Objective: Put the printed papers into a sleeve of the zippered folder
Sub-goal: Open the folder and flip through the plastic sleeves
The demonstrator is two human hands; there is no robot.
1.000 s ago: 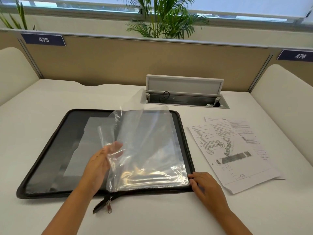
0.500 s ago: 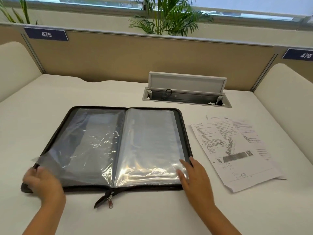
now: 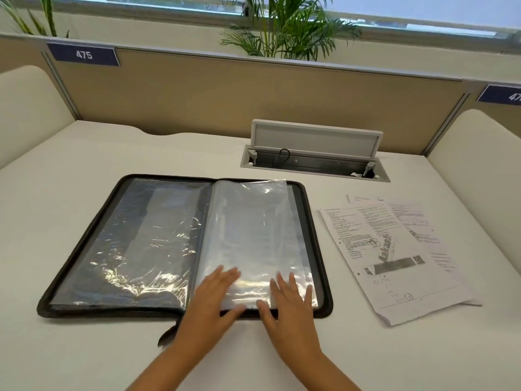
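Observation:
The black zippered folder (image 3: pixel 84 244) lies open flat on the desk, with clear plastic sleeves spread over both halves. One sleeve (image 3: pixel 135 244) lies turned onto the left half; the stack of sleeves (image 3: pixel 253 230) covers the right half. My left hand (image 3: pixel 214 300) rests flat, fingers spread, on the near edge of the right stack. My right hand (image 3: pixel 287 303) lies flat beside it on the same stack, holding nothing. The printed papers (image 3: pixel 394 255) lie fanned on the desk to the right of the folder, untouched.
An open cable box (image 3: pixel 315 153) with a raised lid sits in the desk behind the folder. Tan partition walls with number plates (image 3: pixel 83 55) close the back. Cream side panels (image 3: pixel 479 170) flank the desk. The zipper pull (image 3: pixel 166 335) hangs off the folder's near edge.
My left hand turned one sleeve over to the left half, let it go, and moved right onto the right stack. My right hand slid further onto that stack.

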